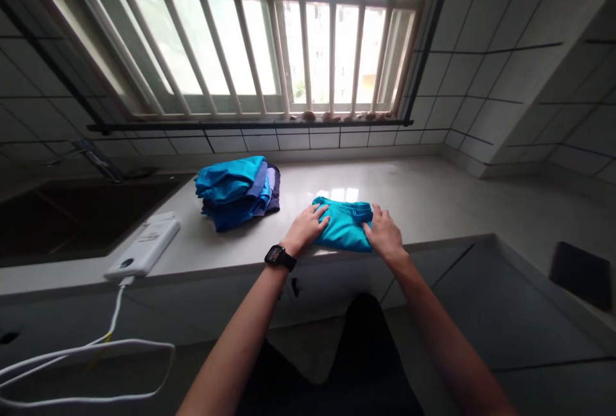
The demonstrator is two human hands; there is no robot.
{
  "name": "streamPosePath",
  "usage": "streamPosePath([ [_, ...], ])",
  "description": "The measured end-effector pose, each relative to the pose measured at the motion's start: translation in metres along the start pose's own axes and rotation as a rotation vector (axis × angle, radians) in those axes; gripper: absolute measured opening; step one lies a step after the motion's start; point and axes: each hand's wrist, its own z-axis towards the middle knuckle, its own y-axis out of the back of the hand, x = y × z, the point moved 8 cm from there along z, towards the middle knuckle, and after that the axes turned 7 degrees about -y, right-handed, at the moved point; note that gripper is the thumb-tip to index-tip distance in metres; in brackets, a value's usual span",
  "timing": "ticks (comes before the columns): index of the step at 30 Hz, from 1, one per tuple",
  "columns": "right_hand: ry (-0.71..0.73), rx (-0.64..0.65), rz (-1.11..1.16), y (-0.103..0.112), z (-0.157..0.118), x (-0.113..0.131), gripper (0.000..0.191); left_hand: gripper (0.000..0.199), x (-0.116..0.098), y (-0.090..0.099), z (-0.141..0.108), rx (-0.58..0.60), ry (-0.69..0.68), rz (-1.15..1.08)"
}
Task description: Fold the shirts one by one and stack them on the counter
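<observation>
A folded turquoise garment (344, 230) lies near the front edge of the white countertop, with layered folds along its back right side. My left hand (307, 226), below a black watch, rests on the garment's left end with fingers spread. At its right end, my right hand (385, 233) touches the side, thumb at the cloth's edge and fingers stretched out beyond it. Neither hand is closed around the cloth. To the left stands a stack of folded clothes (235, 191) in bright blue, dark blue and lilac, apart from both hands.
A white power strip (144, 246) with a white cable (115, 313) sits beside the dark sink (58, 210) and its faucet (99, 159). Small shell-like objects (332, 117) line the sill of the barred window. A dark flat object (580, 275) lies far right.
</observation>
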Motion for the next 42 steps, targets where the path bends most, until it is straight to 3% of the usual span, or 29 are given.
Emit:
streamPosePath([
  [5,0.032,0.023,0.012,-0.012,-0.006,0.007,0.062,0.054,0.012,0.0,-0.014,0.043,0.094,-0.046],
  [10,0.009,0.031,0.014,-0.022,-0.005,0.006,0.056,0.057,-0.002,0.011,-0.041,0.003,0.19,0.061],
  [14,0.117,-0.043,0.144,-0.037,-0.006,0.004,0.069,0.049,-0.008,0.011,-0.066,-0.151,0.26,0.031],
  [18,0.274,-0.089,0.426,-0.048,-0.008,0.014,0.078,0.039,0.001,0.014,-0.083,-0.348,0.334,-0.27],
  [21,0.317,-0.027,0.637,-0.043,-0.007,0.027,0.075,0.036,0.014,0.024,-0.098,-0.462,0.379,-0.449],
  [23,0.351,0.022,0.755,-0.029,-0.003,0.046,0.073,0.032,0.022,0.042,-0.11,-0.554,0.403,-0.469],
  [25,0.414,0.034,0.837,-0.005,0.007,0.078,0.071,0.025,0.028,0.072,-0.118,-0.664,0.404,-0.42],
  [28,0.56,-0.029,0.854,0.045,0.036,0.153,0.068,0.018,0.035,0.138,-0.119,-0.855,0.347,-0.243],
  [31,0.639,-0.181,0.789,0.093,0.072,0.239,0.06,0.016,0.05,0.212,-0.107,-1.066,0.324,-0.033],
  [33,0.659,-0.256,0.738,0.11,0.085,0.286,0.059,0.019,0.068,0.246,-0.094,-1.156,0.346,0.044],
  [35,0.669,-0.237,0.696,0.106,0.083,0.317,0.056,0.027,0.098,0.258,-0.078,-1.107,0.485,0.057],
  [36,0.674,-0.202,0.68,0.097,0.077,0.326,0.054,0.029,0.116,0.254,-0.071,-1.023,0.585,0.043],
  [39,0.686,-0.073,0.622,0.053,0.046,0.325,0.048,0.032,0.164,0.213,-0.057,-0.625,0.809,-0.023],
  [42,0.692,0.044,0.522,0.004,0.017,0.307,0.047,0.038,0.183,0.181,-0.058,-0.47,0.825,0.026],
])
